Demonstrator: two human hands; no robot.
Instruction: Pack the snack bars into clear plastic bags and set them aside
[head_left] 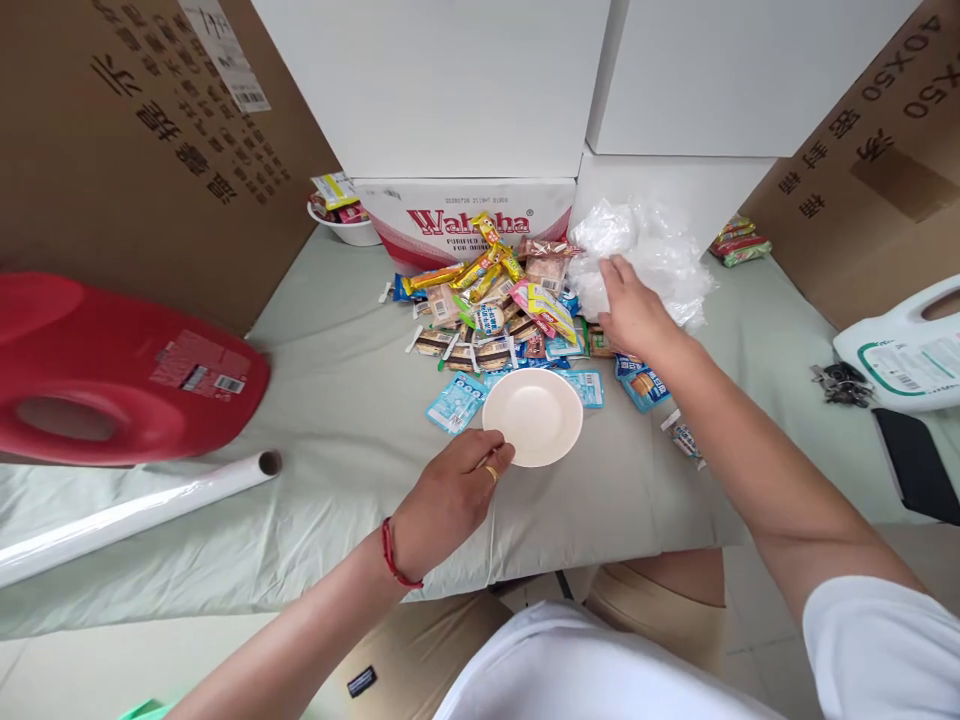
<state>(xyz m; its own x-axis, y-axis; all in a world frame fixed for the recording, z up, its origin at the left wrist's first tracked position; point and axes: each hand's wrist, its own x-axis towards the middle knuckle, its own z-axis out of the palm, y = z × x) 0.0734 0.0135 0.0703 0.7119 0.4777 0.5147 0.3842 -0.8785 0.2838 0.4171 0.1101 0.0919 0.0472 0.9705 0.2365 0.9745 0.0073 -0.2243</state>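
A cream-white shallow bowl (534, 415) is gripped at its near left rim by my left hand (454, 485), thumb and fingers closed on it. The bowl shows nothing inside and overlaps several blue snack packets (456, 402) on the cloth. Reaching to the back, my right hand (634, 305) has its fingers stretched out, over the border between the snack heap and a crumpled clear plastic bag (675, 270). Whether its fingertips touch the bag I cannot tell. The heap mixes yellow snack sticks (487, 270), a pink-and-yellow packet (546, 310) and brown-striped packets (480, 352).
A carton with red lettering (465, 215) stands behind the heap. At left are a red jug (127, 370), a film roll (142, 515) and a white bowl of snacks (349, 230). At right lie a white bottle (911, 345), keys (844, 384) and a black phone (916, 465).
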